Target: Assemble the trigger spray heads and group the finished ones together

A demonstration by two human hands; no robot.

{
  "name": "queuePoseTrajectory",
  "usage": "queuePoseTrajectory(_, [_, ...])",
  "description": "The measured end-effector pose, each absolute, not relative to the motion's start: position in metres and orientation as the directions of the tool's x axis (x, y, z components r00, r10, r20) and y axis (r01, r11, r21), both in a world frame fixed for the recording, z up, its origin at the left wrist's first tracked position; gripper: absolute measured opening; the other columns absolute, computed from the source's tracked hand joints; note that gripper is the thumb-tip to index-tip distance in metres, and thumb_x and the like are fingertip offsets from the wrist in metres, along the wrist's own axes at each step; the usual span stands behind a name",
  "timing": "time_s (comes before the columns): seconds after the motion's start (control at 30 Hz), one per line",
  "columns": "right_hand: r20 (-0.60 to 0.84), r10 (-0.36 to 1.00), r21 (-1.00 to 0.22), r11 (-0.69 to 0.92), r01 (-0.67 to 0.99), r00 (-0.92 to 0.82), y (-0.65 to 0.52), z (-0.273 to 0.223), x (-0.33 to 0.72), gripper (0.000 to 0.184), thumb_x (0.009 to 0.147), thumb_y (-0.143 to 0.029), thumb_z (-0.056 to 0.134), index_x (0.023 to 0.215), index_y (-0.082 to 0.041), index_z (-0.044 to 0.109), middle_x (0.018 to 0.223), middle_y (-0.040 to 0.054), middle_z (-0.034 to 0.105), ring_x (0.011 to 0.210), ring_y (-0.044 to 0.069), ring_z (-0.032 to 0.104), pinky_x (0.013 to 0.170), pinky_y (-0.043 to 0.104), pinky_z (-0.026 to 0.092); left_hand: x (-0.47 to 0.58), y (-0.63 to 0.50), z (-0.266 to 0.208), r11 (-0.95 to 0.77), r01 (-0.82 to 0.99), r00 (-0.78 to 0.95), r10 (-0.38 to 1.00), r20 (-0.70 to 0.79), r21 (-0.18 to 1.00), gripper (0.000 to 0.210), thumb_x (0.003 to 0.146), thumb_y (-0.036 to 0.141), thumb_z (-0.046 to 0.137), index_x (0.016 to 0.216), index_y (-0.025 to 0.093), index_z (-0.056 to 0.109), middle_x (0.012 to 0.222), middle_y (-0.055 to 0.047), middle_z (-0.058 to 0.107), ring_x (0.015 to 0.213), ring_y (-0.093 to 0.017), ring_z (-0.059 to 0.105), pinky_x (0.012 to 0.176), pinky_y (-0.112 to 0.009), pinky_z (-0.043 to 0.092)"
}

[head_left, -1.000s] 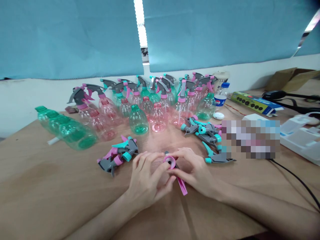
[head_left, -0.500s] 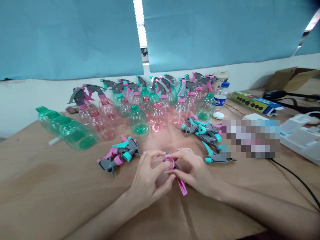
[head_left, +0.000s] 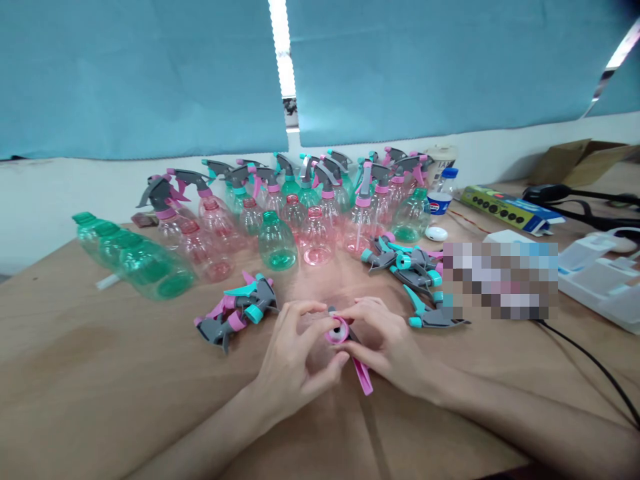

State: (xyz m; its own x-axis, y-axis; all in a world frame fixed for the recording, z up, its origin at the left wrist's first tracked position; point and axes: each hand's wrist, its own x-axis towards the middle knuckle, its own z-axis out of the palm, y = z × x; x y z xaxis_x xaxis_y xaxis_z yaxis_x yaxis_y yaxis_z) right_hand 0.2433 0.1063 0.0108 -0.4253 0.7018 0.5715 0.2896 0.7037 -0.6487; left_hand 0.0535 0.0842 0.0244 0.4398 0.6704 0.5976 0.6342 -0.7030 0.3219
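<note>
In front of me, at the near middle of the table, both hands are at a grey-and-pink spray trigger head (head_left: 363, 377). Its round pink collar faces me, with a white and dark centre showing inside, and its pink lever points down. My right hand (head_left: 387, 340) pinches the head from the right, thumb below and fingers above. My left hand (head_left: 295, 347) curls round the collar's left side, index fingertip at the rim and thumb a little lower. Loose trigger heads lie on either side, a pile on the left (head_left: 240, 310) and another on the right (head_left: 413, 267).
Behind stand several pink and green bottles, many with trigger heads, including an open green bottle (head_left: 277, 243). Joined green bottles (head_left: 135, 257) lie at the left. On the right are a Pepsi bottle (head_left: 440, 200), a green-and-blue box (head_left: 505, 210), a white organizer (head_left: 600, 273) and a black cable (head_left: 595, 353).
My left index finger has drawn back from the collar's opening to its rim, so the white and dark centre now shows. My right hand keeps its hold.
</note>
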Motion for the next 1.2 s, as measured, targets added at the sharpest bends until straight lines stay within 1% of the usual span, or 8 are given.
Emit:
queuePoseTrajectory(0.13, [0.581,0.672,-0.637,0.727,0.257,-0.46,0.103,0.013,0.242,0.016,0.084,-0.021,0.063,0.1,-0.021,0.058,0.094,0.0015,0.067,0.089,0.018,0.06,0.082,0.036,0.042,0.053,0.083,0.024,-0.754,0.56,0.464,0.629,0.624,0.344,0.017,0.083,0.021,0.055,0.1,0.02,0.058,0.111,-0.009,0.047,0.103,-0.024,0.047,0.088,-0.041,0.043])
queuePoseTrajectory(0.4, [0.609,0.656,-0.613,0.746,0.26,-0.447,0.102,0.011,0.242,0.019,0.084,-0.02,0.062,0.103,-0.023,0.057,0.095,0.0,0.069,0.088,0.017,0.061,0.089,0.037,0.04,0.048,0.087,0.027,-0.847,0.518,0.543,0.433,0.719,0.118,0.023,0.083,0.019,0.056,0.106,0.02,0.06,0.105,-0.009,0.055,0.094,-0.022,0.052,0.08,-0.038,0.046])
queuePoseTrajectory(0.67, [0.586,0.732,-0.615,0.681,0.398,-0.348,0.114,0.011,0.245,0.023,0.084,-0.028,0.063,0.106,-0.023,0.06,0.106,0.0039,0.069,0.1,0.022,0.06,0.086,0.036,0.044,0.055,0.076,0.023,-0.797,0.559,0.387,0.496,0.777,0.23,0.029,0.086,0.014,0.051,0.115,0.02,0.053,0.103,-0.009,0.055,0.095,-0.021,0.053,0.081,-0.037,0.048])
queuePoseTrajectory(0.8, [0.531,0.778,-0.635,0.628,0.45,-0.336,0.13,0.02,0.238,0.019,0.082,-0.032,0.065,0.097,-0.022,0.063,0.098,0.0033,0.071,0.089,0.022,0.065,0.081,0.035,0.046,0.061,0.065,0.018,-0.852,0.475,0.423,0.442,0.791,0.223,0.004,0.086,0.016,0.05,0.086,0.017,0.054,0.079,-0.005,0.056,0.07,-0.015,0.053,0.062,-0.027,0.048])
queuePoseTrajectory(0.87, [0.515,0.764,-0.619,0.645,0.448,-0.388,0.142,0.033,0.23,0.019,0.081,-0.034,0.066,0.095,-0.021,0.063,0.092,0.0023,0.071,0.084,0.02,0.066,0.079,0.034,0.046,0.064,0.061,0.015,-0.886,0.43,0.523,0.4,0.753,0.172,0.014,0.087,0.021,0.049,0.073,0.017,0.052,0.066,-0.001,0.054,0.057,-0.012,0.048,0.05,-0.023,0.042])
queuePoseTrajectory(0.93, [0.515,0.727,-0.564,0.687,0.458,-0.455,0.154,0.05,0.216,0.021,0.08,-0.034,0.068,0.096,-0.021,0.063,0.088,0.0018,0.071,0.081,0.019,0.066,0.079,0.034,0.044,0.066,0.059,0.011,-0.895,0.425,0.567,0.381,0.73,0.137,0.021,0.087,0.024,0.048,0.067,0.017,0.053,0.06,0.001,0.052,0.051,-0.01,0.045,0.045,-0.021,0.038])
queuePoseTrajectory(1.07, [0.529,0.61,-0.313,0.786,0.533,-0.59,0.166,0.082,0.167,0.019,0.082,-0.038,0.066,0.09,-0.022,0.064,0.084,0.0011,0.071,0.083,0.019,0.064,0.09,0.038,0.032,0.065,0.06,0.006,-0.875,0.466,0.581,0.413,0.701,0.13,0.029,0.086,0.025,0.047,0.059,0.018,0.052,0.053,0.002,0.051,0.046,-0.009,0.043,0.042,-0.022,0.035])
queuePoseTrajectory(1.2, [0.347,0.576,-0.094,0.807,0.583,-0.74,0.163,0.094,0.104,0.024,0.084,-0.039,0.061,0.097,-0.019,0.065,0.095,0.0066,0.07,0.095,0.023,0.062,0.095,0.04,0.025,0.064,0.064,0.003,-0.853,0.484,0.595,0.485,0.641,0.195,0.027,0.086,0.025,0.047,0.061,0.017,0.055,0.055,0.002,0.054,0.047,-0.01,0.048,0.045,-0.021,0.04])
